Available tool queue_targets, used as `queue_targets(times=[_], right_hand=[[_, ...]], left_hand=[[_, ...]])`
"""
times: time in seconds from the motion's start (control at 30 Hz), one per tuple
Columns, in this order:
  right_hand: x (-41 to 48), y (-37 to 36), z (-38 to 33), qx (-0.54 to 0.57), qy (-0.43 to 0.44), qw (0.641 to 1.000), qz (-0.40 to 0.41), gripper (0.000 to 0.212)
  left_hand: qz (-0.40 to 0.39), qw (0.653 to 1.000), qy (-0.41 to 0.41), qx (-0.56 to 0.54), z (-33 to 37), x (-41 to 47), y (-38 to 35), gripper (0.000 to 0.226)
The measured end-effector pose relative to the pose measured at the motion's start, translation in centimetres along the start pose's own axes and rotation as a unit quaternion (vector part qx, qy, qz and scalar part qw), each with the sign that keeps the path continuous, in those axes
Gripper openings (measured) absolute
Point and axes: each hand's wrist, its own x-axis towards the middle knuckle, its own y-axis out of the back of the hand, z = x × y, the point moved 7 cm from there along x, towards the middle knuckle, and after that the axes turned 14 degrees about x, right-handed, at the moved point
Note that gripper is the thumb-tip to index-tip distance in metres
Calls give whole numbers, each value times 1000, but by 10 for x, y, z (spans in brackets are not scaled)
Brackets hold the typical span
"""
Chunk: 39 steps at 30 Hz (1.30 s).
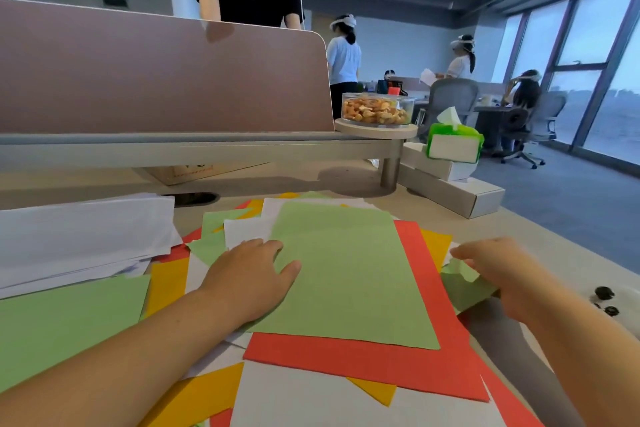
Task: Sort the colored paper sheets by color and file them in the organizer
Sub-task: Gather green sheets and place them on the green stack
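Office desk strewn w/ loose paper: left hand lies flat, fingers straight, on top green sheet over a red sheet, right hand pinches corner of second green sheet at pile's right edge; light, floppy, slippery, prob best lifted by an edge.

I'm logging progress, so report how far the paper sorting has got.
Done: only a white paper stack looks gathered, far left. In hand: the left hand presses flat on the top green sheet; the right hand pinches a second green sheet at the pile's right edge. Left: a red sheet, yellow sheets and white sheets lie mixed beneath; no organizer is in view.
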Motion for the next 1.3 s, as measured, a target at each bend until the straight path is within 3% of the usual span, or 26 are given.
queue_targets(times=[0.13, 0.2, 0.3, 0.43, 0.53, 0.67, 0.73, 0.83, 0.9, 0.97, 1.03, 1.07, 1.17, 1.3], right_hand=[[-6, 5, -15, -40, 107, 993, 40, 31], [-7, -7, -6, 51, 31, 998, -34, 17], [-10, -22, 4, 175, -80, 975, -107, 20], [-18, -32, 9, 180, -135, 957, -182, 13], [-16, -36, 15, 79, -106, 972, -194, 12], [-6, -30, 11, -46, 4, 990, -130, 24], [-6, -30, 8, -50, 33, 992, -111, 24], [-6, -29, 2, 4, 38, 992, -117, 13], [-11, -30, -2, 99, 12, 983, -155, 5], [-19, -34, -6, 187, -24, 961, -204, 14], [-26, -38, -8, 229, -50, 942, -240, 18], [-29, -39, -9, 237, -59, 938, -245, 19], [-25, -38, -4, 241, -67, 943, -220, 14], [-20, -39, -5, 234, -49, 948, -212, 25]], left_hand=[[-3, 1000, -1, 15, 1, -3, 1, 61], [-4, 1000, -1, 15, 2, -3, 0, 60], [4, 1000, 5, -8, 1, -2, 1, 59], [33, 996, 27, -77, 3, -5, 8, 57], [83, 992, 26, -94, 10, -9, 22, 49], [105, 988, 17, -110, 8, -7, 31, 37], [98, 983, 26, -153, 0, -3, 32, 36], [91, 965, 53, -240, -13, 2, 33, 57], [58, 945, 76, -313, -22, 7, 30, 75], [13, 885, 99, -455, -27, 12, 26, 80], [-37, 810, 97, -577, -24, 12, 24, 60], [-64, 797, 90, -594, -21, 12, 23, 51], [-112, 800, 79, -583, -15, 8, 18, 39], [-173, 813, 54, -554, -5, 0, 12, 30]])
